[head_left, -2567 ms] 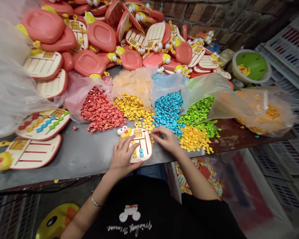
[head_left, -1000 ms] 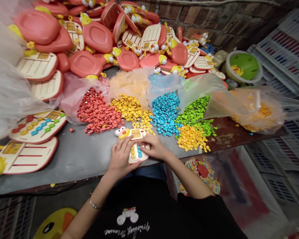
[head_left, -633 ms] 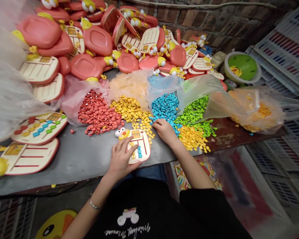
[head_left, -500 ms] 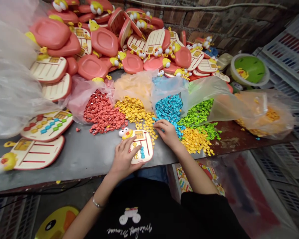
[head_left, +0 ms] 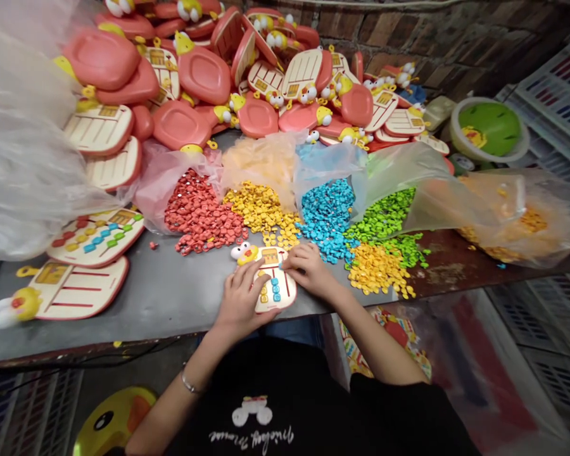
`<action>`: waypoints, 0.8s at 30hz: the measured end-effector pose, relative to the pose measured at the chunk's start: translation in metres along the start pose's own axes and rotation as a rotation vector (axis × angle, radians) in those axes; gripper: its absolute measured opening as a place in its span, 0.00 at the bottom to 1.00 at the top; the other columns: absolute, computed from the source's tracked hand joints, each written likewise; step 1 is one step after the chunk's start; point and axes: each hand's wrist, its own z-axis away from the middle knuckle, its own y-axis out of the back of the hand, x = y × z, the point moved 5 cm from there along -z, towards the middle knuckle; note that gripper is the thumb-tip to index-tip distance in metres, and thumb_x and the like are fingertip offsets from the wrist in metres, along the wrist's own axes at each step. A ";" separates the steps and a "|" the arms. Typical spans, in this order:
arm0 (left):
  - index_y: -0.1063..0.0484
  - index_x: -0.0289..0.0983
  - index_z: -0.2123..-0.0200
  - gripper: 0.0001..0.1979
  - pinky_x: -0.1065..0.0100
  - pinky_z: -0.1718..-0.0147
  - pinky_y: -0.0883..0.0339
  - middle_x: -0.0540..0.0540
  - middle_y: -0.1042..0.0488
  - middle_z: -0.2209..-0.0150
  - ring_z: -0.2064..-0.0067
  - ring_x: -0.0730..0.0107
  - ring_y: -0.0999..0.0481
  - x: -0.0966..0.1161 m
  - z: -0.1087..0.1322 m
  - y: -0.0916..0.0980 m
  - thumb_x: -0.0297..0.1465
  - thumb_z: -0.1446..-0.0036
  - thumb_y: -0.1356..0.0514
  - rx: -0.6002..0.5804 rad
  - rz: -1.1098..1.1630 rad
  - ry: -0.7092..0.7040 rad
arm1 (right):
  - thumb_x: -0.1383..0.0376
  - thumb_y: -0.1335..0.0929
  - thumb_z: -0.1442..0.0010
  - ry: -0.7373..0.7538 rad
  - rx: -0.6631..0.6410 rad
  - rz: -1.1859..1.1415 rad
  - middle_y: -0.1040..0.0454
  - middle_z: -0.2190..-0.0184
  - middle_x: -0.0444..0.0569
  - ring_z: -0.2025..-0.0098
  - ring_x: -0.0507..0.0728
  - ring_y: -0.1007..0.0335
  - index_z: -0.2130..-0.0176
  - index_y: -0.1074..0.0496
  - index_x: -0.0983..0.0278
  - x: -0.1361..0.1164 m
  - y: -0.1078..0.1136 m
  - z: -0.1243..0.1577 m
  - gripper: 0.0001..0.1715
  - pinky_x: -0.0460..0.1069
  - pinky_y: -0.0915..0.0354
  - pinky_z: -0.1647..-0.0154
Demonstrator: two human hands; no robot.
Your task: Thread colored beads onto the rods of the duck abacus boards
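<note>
A small duck-shaped abacus toy [head_left: 276, 285] lies at the table's front edge, with a few yellow and blue beads on its rails. My left hand [head_left: 241, 301] rests on its left side, fingers spread flat, holding it down. My right hand [head_left: 308, 270] is at the toy's upper right edge, fingers curled in a pinch; what it holds is too small to make out. Just beyond lie heaps of beads: red [head_left: 197, 215], yellow [head_left: 262, 210], blue [head_left: 327, 212], green [head_left: 384, 221] and orange-yellow [head_left: 376, 269].
A big pile of pink duck abacus shells [head_left: 204, 76] fills the back of the grey table [head_left: 171, 297]. One beaded abacus [head_left: 97, 233] and one without beads [head_left: 64, 294] lie at the left. Plastic bags [head_left: 19, 164], a green-lidded tub [head_left: 489, 126] and white crates [head_left: 555, 95] stand around.
My right hand went out to the blue bead heap and came back to the toy's upper right edge. My left hand stayed on the toy. The view shifted slightly.
</note>
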 end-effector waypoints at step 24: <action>0.39 0.39 0.37 0.33 0.50 0.43 0.53 0.44 0.38 0.36 0.38 0.46 0.40 0.003 0.000 0.000 0.41 0.46 0.39 0.012 -0.097 -0.103 | 0.69 0.36 0.42 -0.550 0.442 0.494 0.27 0.59 0.58 0.55 0.65 0.34 0.57 0.25 0.66 0.151 0.115 0.066 0.14 0.60 0.38 0.50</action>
